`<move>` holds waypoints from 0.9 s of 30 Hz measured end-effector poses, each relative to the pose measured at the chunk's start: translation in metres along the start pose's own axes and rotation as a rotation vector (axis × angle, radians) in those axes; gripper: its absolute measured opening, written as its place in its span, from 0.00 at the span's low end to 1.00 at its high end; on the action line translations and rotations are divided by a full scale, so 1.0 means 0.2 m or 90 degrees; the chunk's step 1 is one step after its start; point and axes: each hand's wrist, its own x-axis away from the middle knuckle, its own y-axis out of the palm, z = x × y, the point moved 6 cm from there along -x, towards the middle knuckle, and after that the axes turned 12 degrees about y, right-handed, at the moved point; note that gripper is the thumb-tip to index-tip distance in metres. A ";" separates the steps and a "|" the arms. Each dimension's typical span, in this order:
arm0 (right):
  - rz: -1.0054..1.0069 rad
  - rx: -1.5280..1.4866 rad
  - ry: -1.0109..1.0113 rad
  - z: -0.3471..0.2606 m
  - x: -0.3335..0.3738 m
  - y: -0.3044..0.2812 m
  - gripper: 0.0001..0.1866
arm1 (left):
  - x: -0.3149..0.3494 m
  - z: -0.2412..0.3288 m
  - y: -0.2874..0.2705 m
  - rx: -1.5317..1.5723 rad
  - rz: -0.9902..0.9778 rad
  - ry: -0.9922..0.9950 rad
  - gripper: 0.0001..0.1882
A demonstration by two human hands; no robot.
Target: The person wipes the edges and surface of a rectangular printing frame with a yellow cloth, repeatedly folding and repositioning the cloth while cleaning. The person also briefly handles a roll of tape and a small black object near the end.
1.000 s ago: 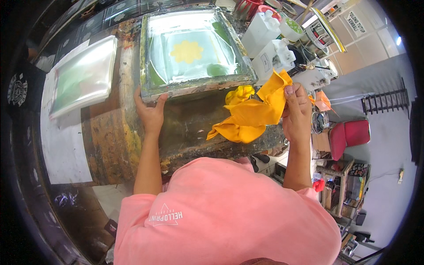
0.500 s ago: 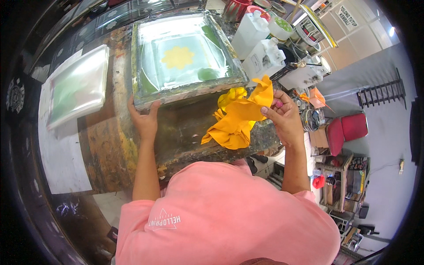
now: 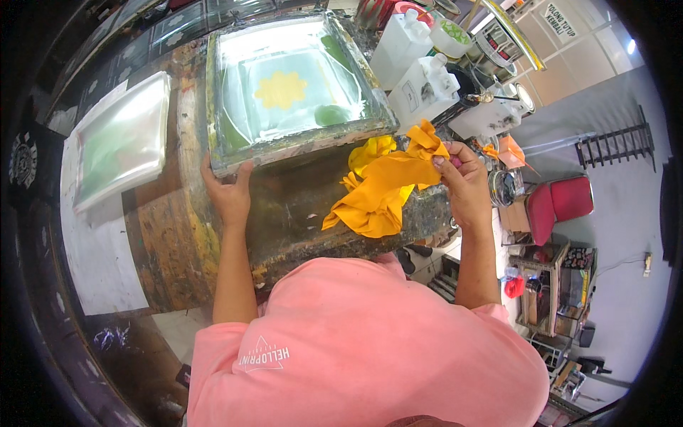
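Observation:
A screen printing frame [image 3: 306,139] with a yellow flower-like shape in its pale mesh lies at the far middle of the worktable. My left hand [image 3: 229,192] grips its near left corner, thumb on the near edge and fingers at the side. To the right, my right hand [image 3: 466,181] pinches one end of a crumpled orange cloth [image 3: 380,188]. The cloth's other end hangs down onto the dark tabletop near the table's front edge. Something small and pink [image 3: 455,162] shows among the right fingers; its kind is unclear. A bright yellow crumpled piece [image 3: 370,154] lies behind the cloth.
Left of the frame, a stack of clear plastic sheets [image 3: 121,149] rests on white paper [image 3: 99,263]. White jerrycans [image 3: 425,92], paint cans [image 3: 498,43] and tubs crowd the far right. Beyond the table stand a red chair [image 3: 541,220] and a shelf [image 3: 544,285].
The cloth's upper end has bunched up and shifted right beside my right hand, which moved slightly right. My left hand still holds the frame's corner.

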 end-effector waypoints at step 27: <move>-0.031 0.373 -0.234 0.06 0.12 0.02 0.14 | 0.00 -0.01 0.00 0.015 0.013 0.022 0.43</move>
